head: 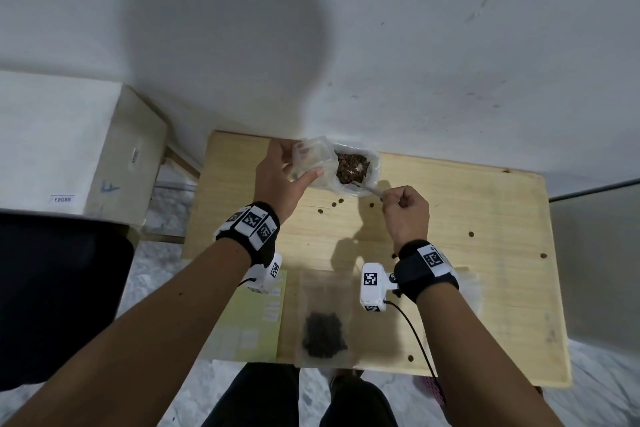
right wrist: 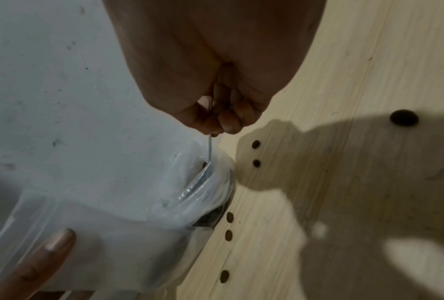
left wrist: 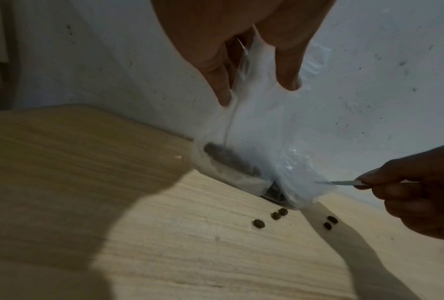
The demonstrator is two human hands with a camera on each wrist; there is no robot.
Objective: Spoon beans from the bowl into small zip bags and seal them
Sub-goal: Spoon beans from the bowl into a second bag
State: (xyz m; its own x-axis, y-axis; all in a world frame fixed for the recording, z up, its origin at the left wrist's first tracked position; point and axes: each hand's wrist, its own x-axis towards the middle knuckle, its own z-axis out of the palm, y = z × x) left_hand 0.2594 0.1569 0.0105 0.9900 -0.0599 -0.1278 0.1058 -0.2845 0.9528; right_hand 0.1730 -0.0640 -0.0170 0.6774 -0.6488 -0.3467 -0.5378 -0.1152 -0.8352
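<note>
A bowl lined with clear plastic (head: 372,166) holds brown beans (head: 351,168) at the table's far edge by the wall. My left hand (head: 287,173) holds a small clear zip bag (head: 313,158) open just left of the bowl, thumb and fingers pinching its mouth; a few beans lie in the bag's bottom (left wrist: 231,160). My right hand (head: 405,208) grips a thin metal spoon handle (head: 370,189), and the spoon's bowl dips into the beans. In the right wrist view the handle (right wrist: 210,148) runs down from my curled fingers into the plastic-lined bowl (right wrist: 210,192).
A filled zip bag of dark beans (head: 323,329) lies flat at the table's near edge, beside a pale green sheet (head: 252,322). Several loose beans (head: 320,211) lie scattered on the wooden table (head: 485,253). A cardboard box (head: 114,156) stands left; a white wall rises behind.
</note>
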